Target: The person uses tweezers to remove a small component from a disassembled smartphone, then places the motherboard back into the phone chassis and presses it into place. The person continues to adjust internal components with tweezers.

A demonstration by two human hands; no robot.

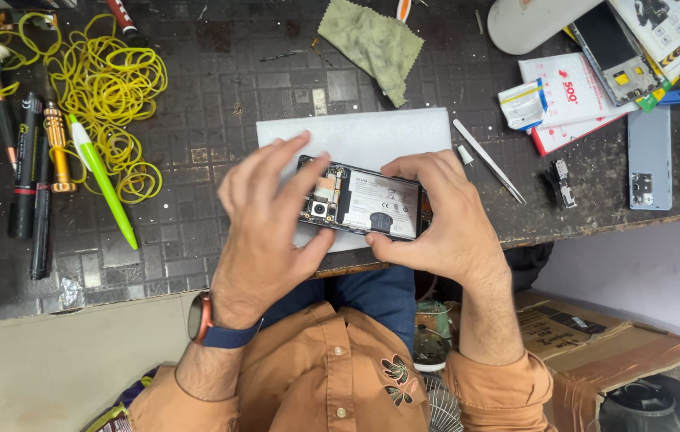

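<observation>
Both hands, left (264,220) and right (436,216), grip an opened phone (364,204) over a white pad (372,136).

Both hands, left hand (264,220) and right hand (444,216), grip an opened phone (364,204) (back cover off) over a white pad (372,136).
</observation>
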